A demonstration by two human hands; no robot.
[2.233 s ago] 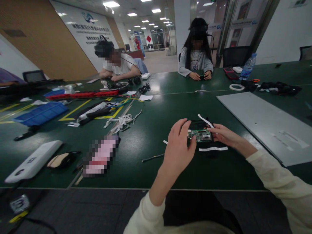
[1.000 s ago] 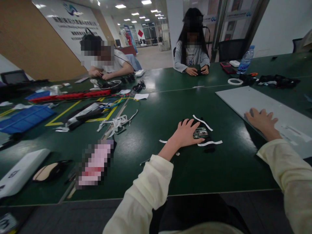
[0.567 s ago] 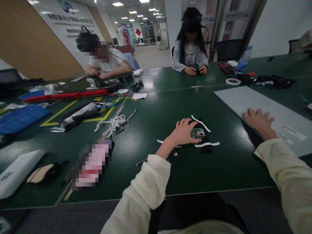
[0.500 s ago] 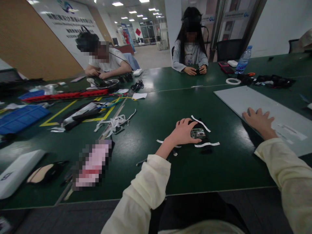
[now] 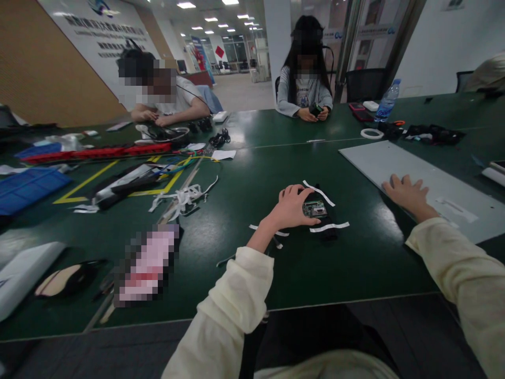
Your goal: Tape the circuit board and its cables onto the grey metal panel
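My left hand (image 5: 290,207) rests fingers-down on a small green circuit board (image 5: 314,209) that lies on a black piece on the green table (image 5: 244,247); its thumb touches the board's near edge. Two white tape strips (image 5: 329,227) lie beside the board. My right hand (image 5: 406,192) lies flat and open on the near edge of a large grey panel (image 5: 418,171), holding nothing. Both arms wear cream sleeves.
Two people sit across the table, each handling small items. A red strip (image 5: 98,152), blue tray (image 5: 27,185), yellow floor-style tape and white cable scraps (image 5: 179,197) clutter the left. A water bottle (image 5: 385,101), tape roll (image 5: 371,133) and black items lie far right. A white device (image 5: 23,273) sits near left.
My right hand left the circuit board and moved right onto the grey panel. My left hand set the board down and stays on it. The view has drifted slightly.
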